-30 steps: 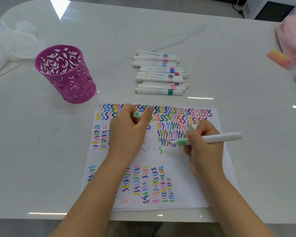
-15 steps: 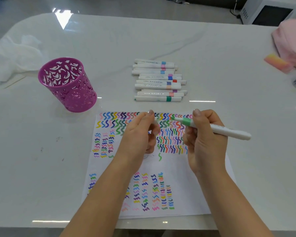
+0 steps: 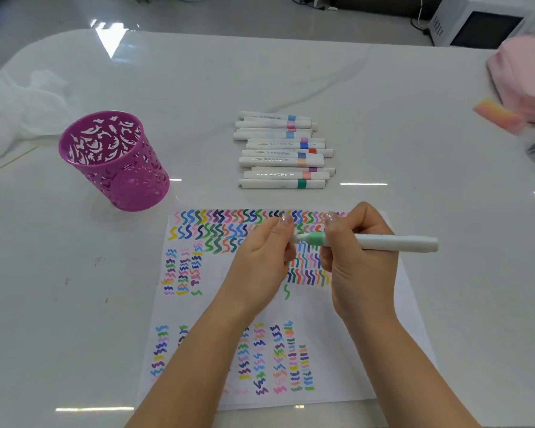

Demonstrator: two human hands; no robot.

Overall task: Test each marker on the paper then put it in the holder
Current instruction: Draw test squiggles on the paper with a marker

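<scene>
The purple cut-out pen holder [image 3: 115, 159] stands at the far left of the tabletop [image 3: 74, 288], and no marker shows inside it. Right of it, on the far side, lies the row of capped markers [image 3: 283, 149] not yet tested. Nearer, the paper [image 3: 217, 307] now bears a fresh green squiggle [image 3: 287, 291]. A second ago the left hand [image 3: 260, 261] rested on the sheet; now it is lifted, its fingers curled and pinching the cap, mostly hidden, at the tip of the green marker [image 3: 396, 243]. The right hand [image 3: 359, 261], which was then drawing with the tip on the paper, grips the barrel level above it. This marker's test looks finished and recapping is under way; dropping it in the holder comes next.
</scene>
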